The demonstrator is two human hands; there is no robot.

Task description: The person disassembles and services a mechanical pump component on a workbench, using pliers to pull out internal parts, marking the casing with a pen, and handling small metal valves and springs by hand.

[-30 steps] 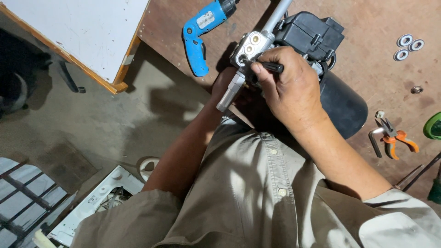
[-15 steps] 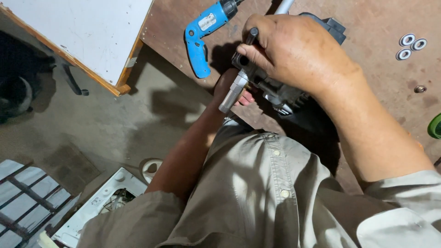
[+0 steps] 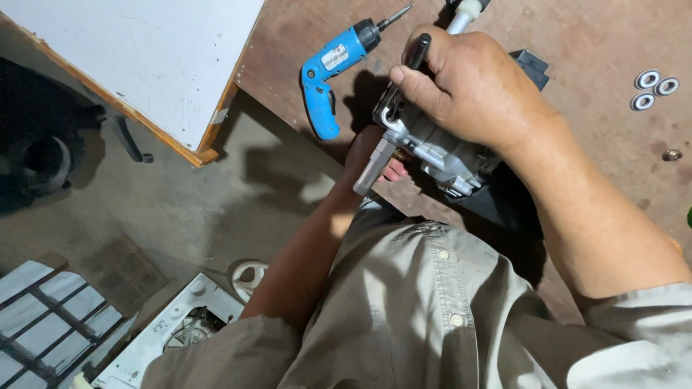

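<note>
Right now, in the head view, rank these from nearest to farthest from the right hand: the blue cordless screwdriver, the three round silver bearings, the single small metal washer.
Measured from the right hand:
1. Blue cordless screwdriver, on the brown bench just beyond the thumb side.
2. Three round silver bearings, clustered towards the bench's far edge on the opposite side.
3. Single small metal washer, below the bearings; only slightly farther, nearly a tie.

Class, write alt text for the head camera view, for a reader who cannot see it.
A person's right hand grips a black-handled tool against a grey metal pump assembly, which the left hand supports from below at the edge of a brown workbench. A blue cordless screwdriver and three bearings lie nearby on the bench.
</note>
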